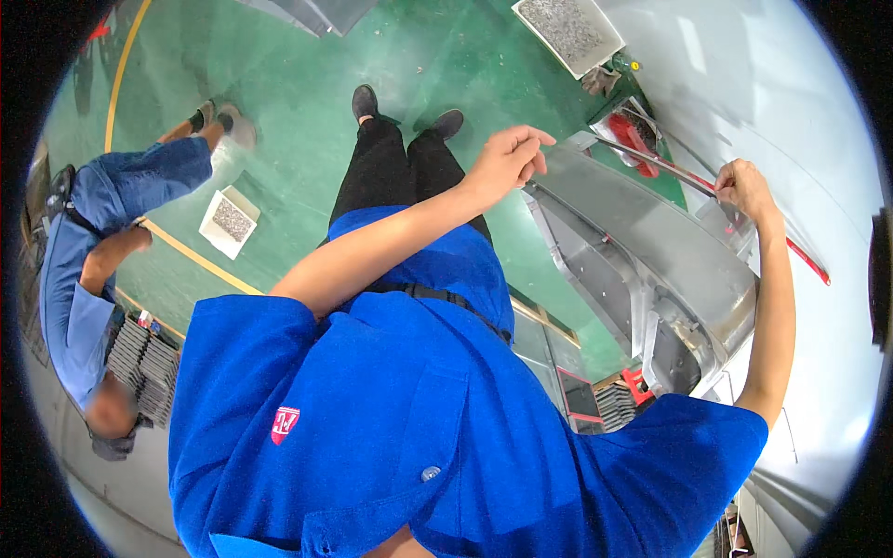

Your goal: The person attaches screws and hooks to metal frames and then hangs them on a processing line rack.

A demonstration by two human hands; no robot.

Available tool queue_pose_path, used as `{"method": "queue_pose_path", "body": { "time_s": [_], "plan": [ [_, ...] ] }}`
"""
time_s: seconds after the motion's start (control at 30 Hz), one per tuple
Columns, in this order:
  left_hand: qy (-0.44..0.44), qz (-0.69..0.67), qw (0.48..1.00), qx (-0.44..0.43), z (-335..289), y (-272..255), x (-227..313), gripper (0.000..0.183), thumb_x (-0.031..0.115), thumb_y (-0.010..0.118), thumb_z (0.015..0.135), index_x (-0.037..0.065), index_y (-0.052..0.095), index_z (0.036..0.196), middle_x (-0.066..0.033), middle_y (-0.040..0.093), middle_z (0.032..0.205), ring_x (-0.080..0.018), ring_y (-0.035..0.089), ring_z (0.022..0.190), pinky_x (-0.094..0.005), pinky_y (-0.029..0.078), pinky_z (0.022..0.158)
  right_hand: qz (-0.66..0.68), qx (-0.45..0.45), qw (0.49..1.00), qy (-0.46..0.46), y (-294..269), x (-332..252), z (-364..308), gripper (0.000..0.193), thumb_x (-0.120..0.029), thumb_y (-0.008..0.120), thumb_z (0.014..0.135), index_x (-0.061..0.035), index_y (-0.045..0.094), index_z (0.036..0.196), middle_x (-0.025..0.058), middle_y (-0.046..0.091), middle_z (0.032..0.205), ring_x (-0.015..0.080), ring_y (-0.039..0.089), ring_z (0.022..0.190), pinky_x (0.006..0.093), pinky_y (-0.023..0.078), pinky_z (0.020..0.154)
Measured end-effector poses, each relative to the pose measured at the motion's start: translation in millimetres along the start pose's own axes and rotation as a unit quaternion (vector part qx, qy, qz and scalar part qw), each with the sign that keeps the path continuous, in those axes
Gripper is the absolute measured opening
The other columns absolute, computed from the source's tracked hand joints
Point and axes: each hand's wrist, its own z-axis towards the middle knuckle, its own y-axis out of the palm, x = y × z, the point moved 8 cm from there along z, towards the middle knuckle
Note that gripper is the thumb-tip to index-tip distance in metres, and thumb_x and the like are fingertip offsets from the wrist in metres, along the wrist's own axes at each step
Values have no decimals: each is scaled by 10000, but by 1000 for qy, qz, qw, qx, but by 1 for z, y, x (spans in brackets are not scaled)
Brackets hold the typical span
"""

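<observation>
In front of me, to the right, stands a large grey sheet-metal part [642,214] with a curved body, cut-outs and a bent flange. My left hand [507,167] is in the air beside its far left corner. The index finger reaches out, the other fingers are loosely bent, and nothing shows in them. My right hand [744,191] is at the part's far right side with its fingers closed; what is between them is hidden. A long thin bar, metallic with a red end [809,260], runs along that side and passes behind my right hand and wrist.
White bins of small metal bits stand at the far right [609,51] and on the left [214,244]. Gloves [600,81] and a tray with a red thing [633,139] lie beyond the part. A co-worker in blue [93,242] is at the left, near stacked grey parts [139,367].
</observation>
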Motion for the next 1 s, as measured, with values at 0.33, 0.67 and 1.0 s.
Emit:
{"method": "queue_pose_path", "body": {
  "time_s": [0.33,0.67,1.0],
  "plan": [
    [2,36,999,-21,-6,9,0,195,126,455,904,23,536,1049,-31,550,718,-38,392,531,-178,305,443,-27,22,999,-38,9,1,4,94,-17,653,557,-22,639,649,127,625,651,247,617,631,317,483,609],
    [-14,34,999,-7,-5,11,-12,186,103,461,888,15,572,1009,-25,550,698,-40,407,513,-192,312,429,-157,-24,987,11,26,3,3,165,-102,709,584,-21,628,703,152,638,768,314,615,742,372,497,684],
    [-31,19,998,-49,-10,23,-8,239,143,452,901,21,579,1062,31,489,668,-22,385,524,-169,285,449,-284,-54,955,65,50,19,-9,227,-213,652,691,-3,641,776,207,625,803,335,615,802,407,495,707]
  ]
}}
